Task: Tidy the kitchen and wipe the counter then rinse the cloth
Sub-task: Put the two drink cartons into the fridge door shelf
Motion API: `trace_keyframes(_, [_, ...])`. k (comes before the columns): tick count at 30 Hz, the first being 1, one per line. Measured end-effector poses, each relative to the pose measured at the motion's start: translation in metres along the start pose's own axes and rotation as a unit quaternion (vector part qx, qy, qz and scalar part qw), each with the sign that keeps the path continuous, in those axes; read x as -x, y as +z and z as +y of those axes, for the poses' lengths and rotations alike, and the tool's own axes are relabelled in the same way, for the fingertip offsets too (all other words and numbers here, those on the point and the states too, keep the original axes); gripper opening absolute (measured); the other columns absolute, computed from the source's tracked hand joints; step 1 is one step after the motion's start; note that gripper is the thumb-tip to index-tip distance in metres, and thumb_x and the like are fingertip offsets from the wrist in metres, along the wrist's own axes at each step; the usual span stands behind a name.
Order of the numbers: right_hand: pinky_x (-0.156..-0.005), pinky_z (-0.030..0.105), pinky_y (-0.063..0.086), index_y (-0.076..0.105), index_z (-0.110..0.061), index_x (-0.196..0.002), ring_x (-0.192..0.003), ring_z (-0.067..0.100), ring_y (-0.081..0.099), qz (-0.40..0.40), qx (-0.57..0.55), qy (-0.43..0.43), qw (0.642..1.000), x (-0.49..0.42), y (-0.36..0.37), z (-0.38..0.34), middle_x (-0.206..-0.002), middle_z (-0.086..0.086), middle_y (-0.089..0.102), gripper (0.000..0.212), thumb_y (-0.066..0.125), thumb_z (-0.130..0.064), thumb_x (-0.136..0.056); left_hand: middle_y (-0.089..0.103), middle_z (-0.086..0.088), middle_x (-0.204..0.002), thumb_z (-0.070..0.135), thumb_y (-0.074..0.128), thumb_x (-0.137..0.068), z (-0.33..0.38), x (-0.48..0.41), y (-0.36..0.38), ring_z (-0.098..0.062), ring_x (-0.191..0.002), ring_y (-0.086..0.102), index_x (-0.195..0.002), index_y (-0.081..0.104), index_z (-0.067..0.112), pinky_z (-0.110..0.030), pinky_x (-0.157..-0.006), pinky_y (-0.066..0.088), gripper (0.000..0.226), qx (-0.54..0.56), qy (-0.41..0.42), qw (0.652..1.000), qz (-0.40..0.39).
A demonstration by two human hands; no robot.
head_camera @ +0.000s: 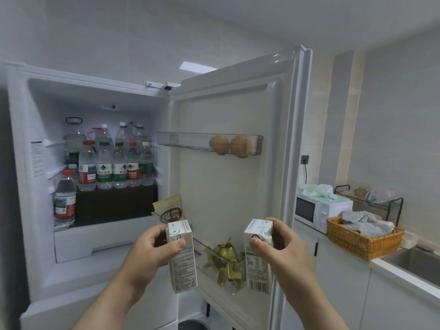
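Now at the open white fridge [35, 210], the left hand [152, 250] grips one small white-and-green paper carton [182, 258] and the right hand [279, 246] a second matching carton [258, 260], each best set upright into the lower clear plastic door shelf [204, 246].

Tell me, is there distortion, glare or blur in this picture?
Head view: the wide lens bows the fridge door and counter edge; light is soft and even, without hard glare; the labels on the bottles, the left carton and the right carton look slightly blurred.
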State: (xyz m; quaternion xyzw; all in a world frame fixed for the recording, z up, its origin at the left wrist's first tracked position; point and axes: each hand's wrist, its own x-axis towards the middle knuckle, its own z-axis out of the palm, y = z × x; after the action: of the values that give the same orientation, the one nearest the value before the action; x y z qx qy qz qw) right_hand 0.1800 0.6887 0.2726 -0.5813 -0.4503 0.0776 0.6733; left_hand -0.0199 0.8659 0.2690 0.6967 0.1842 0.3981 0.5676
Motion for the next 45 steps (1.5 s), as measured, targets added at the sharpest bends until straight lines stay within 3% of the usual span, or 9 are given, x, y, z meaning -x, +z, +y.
trace_keyframes(5, [-0.072,0.025,0.057,0.070,-0.042,-0.090,-0.087,0.010,0.070,-0.040,-0.010,0.014,0.999,-0.005,0.036,0.001,-0.093,-0.006,0.075,0.034,0.080,-0.012,-0.078,0.074,-0.005,-0.104,0.048,0.074,-0.055,-0.007,-0.004,-0.026,-0.023,-0.098,0.069,-0.114,0.067,0.018,-0.034,-0.078,0.053,0.066,-0.010,0.011,1.000,0.022])
trace_keyframes(9, [-0.071,0.022,0.053,0.069,-0.027,-0.101,-0.086,0.008,0.071,-0.030,-0.024,0.040,0.998,-0.014,0.066,0.007,-0.093,-0.007,0.075,0.035,0.079,-0.030,-0.068,0.074,-0.006,-0.098,0.042,0.075,-0.059,-0.020,-0.015,-0.050,-0.018,-0.090,0.069,-0.112,0.068,0.012,-0.029,-0.073,0.055,0.061,-0.010,0.019,0.999,0.035])
trace_keyframes(15, [-0.078,0.025,0.056,0.064,-0.032,-0.108,-0.091,0.004,0.071,-0.026,-0.006,0.078,0.997,-0.039,0.115,0.027,-0.097,-0.012,0.074,0.045,0.084,-0.029,-0.069,0.074,-0.004,-0.097,0.029,0.075,-0.068,-0.044,-0.051,-0.088,-0.015,-0.089,0.069,-0.113,0.068,0.011,-0.023,-0.070,0.054,0.049,-0.004,0.021,1.000,0.005])
trace_keyframes(20, [-0.083,0.034,0.058,0.065,-0.029,-0.108,-0.096,0.011,0.071,-0.009,0.000,0.097,0.995,-0.065,0.152,0.036,-0.101,-0.006,0.075,0.039,0.082,-0.015,-0.076,0.074,-0.002,-0.099,0.038,0.076,-0.060,-0.053,-0.101,-0.123,-0.011,-0.088,0.069,-0.108,0.070,0.019,-0.019,-0.067,0.053,0.052,-0.008,0.031,0.998,-0.062])
trace_keyframes(25, [-0.085,0.038,0.058,0.065,-0.026,-0.118,-0.100,0.018,0.071,0.038,-0.005,0.090,0.995,-0.088,0.165,0.040,-0.105,-0.003,0.075,0.053,0.076,-0.031,-0.066,0.073,-0.005,-0.104,0.042,0.074,-0.055,-0.063,-0.156,-0.142,-0.019,-0.098,0.068,-0.111,0.069,0.023,-0.030,-0.074,0.053,0.059,0.003,0.035,0.991,-0.128])
trace_keyframes(30, [-0.098,0.049,0.049,0.069,-0.024,-0.116,-0.108,0.026,0.067,0.101,-0.038,0.090,0.990,-0.106,0.160,0.042,-0.112,0.004,0.073,0.084,0.090,-0.058,-0.042,0.073,-0.007,-0.104,0.042,0.075,-0.054,-0.071,-0.195,-0.137,-0.021,-0.096,0.068,-0.113,0.067,0.018,-0.024,-0.073,0.056,0.064,0.029,0.045,0.985,-0.162])
trace_keyframes(36, [-0.089,0.035,0.053,0.067,-0.019,-0.114,-0.104,0.023,0.069,0.121,-0.029,0.100,0.987,-0.126,0.157,0.038,-0.106,0.002,0.075,0.056,0.087,-0.029,-0.062,0.072,-0.001,-0.105,0.047,0.073,-0.052,-0.071,-0.217,-0.115,-0.023,-0.094,0.068,-0.117,0.062,0.025,-0.037,-0.072,0.056,0.069,0.037,0.059,0.979,-0.191])
trace_keyframes(40, [-0.089,0.032,0.054,0.065,-0.017,-0.121,-0.104,0.017,0.069,0.123,-0.006,0.112,0.986,-0.136,0.157,0.038,-0.107,-0.002,0.075,0.042,0.078,-0.015,-0.081,0.072,-0.006,-0.103,0.042,0.075,-0.052,-0.064,-0.232,-0.104,-0.023,-0.093,0.070,-0.119,0.061,0.015,-0.025,-0.067,0.055,0.073,0.042,0.078,0.976,-0.198])
trace_keyframes(45, [-0.087,0.028,0.054,0.063,-0.024,-0.124,-0.100,0.008,0.069,0.118,0.023,0.126,0.985,-0.146,0.157,0.049,-0.106,-0.010,0.074,0.050,0.079,-0.011,-0.078,0.071,-0.009,-0.102,0.039,0.075,-0.052,-0.063,-0.251,-0.101,-0.023,-0.094,0.069,-0.114,0.061,0.013,-0.029,-0.072,0.055,0.069,0.022,0.087,0.975,-0.205])
